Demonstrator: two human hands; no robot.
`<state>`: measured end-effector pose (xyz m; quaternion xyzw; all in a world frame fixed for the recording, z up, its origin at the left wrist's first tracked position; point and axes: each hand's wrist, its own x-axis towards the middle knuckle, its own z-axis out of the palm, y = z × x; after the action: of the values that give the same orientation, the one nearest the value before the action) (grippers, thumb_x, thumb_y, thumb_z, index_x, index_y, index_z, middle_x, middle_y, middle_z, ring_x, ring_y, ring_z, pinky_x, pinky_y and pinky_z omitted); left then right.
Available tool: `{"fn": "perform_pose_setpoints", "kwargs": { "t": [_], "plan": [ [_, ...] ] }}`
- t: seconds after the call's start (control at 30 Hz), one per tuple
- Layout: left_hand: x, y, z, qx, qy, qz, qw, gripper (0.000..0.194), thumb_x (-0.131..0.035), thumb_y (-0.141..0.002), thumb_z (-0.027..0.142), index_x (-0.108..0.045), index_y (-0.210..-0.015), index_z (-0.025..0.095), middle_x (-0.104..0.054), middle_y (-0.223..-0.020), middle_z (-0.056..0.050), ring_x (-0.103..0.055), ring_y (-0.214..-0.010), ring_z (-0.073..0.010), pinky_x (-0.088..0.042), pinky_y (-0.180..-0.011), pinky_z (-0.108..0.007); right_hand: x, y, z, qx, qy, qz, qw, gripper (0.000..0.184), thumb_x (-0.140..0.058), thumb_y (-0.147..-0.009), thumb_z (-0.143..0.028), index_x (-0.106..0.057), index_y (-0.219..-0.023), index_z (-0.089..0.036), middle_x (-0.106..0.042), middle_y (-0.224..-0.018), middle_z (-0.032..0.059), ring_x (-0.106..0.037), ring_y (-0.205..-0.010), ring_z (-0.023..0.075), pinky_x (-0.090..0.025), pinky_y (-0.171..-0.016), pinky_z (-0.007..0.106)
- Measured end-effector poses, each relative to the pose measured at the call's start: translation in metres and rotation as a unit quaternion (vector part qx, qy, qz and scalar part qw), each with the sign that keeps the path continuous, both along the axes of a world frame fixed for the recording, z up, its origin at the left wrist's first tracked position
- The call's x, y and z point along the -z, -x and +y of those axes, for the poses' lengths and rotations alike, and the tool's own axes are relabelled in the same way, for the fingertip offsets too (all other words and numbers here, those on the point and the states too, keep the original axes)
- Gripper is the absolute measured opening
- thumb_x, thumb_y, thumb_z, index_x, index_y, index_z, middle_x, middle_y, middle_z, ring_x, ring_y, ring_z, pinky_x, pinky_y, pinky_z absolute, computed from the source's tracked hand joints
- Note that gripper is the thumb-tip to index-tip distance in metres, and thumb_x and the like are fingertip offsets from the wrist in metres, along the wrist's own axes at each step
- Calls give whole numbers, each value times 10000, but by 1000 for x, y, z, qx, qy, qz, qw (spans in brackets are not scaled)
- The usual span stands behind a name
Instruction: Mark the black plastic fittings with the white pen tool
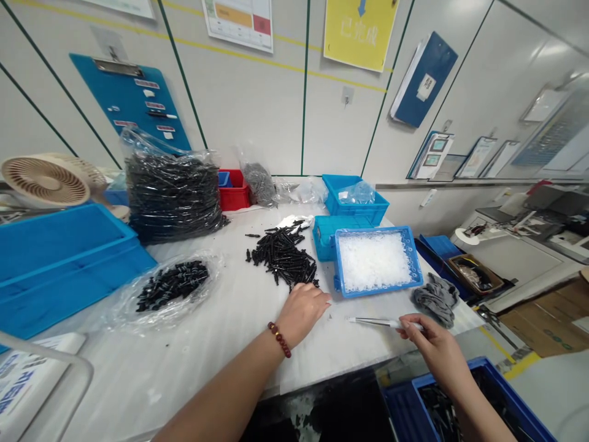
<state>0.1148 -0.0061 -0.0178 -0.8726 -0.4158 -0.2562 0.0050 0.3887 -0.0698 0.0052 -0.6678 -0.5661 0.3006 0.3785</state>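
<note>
- Pinching a slim metal tool (384, 322) between thumb and fingers, the right hand (435, 350) is held just above the white sheet (350, 350), tip toward 9 o'clock; a light, steady pinch suits it.
- The left hand (301, 313) is laid open, gripping nothing, with black plastic parts (281, 255) at 12 o'clock.

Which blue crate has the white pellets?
The shallow blue tray on the white table, filled with white pellets. The blue crate behind it holds a clear bag; the blue crate below the table edge holds black parts.
</note>
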Motion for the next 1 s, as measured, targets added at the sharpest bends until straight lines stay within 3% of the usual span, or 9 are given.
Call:
{"fn": "perform_pose_setpoints", "kwargs": {
  "t": [0.4,0.57,0.77,1.0],
  "plan": [
    [13,-9,-2,76,102,57,990,169,-605,-822,333,-619,-757,178,-595,-790,2,-447,-808,-176,-268,-721,-318,2,6,1,-25,40,28,998,503,-531,-680,-670,-619,-768,-183,-650,-659,67,-622,-671,242,-468,-625,304],
    [12,-21,-6,69,135,55,987,224,-484,-901,252,-620,-737,181,-587,-782,5,-443,-807,-165,-274,-745,-327,0,9,1,-35,32,5,999,444,-525,-717,-612,-615,-789,-183,-645,-653,59,-629,-704,245,-457,-639,296],
    [17,-25,-5,53,170,23,984,193,-525,-870,205,-640,-716,189,-607,-787,0,-467,-829,-168,-290,-775,-331,-6,13,3,-50,18,-12,998,420,-533,-710,-590,-625,-774,-185,-640,-645,53,-621,-656,233,-446,-603,287],
    [17,-26,-4,28,198,-21,980,93,-609,-813,186,-675,-751,208,-642,-804,9,-497,-846,-167,-317,-793,-318,10,15,10,0,44,106,993,488,-647,-588,-628,-640,-746,-166,-648,-645,71,-617,-653,241,-480,-628,311]
  ]
}}
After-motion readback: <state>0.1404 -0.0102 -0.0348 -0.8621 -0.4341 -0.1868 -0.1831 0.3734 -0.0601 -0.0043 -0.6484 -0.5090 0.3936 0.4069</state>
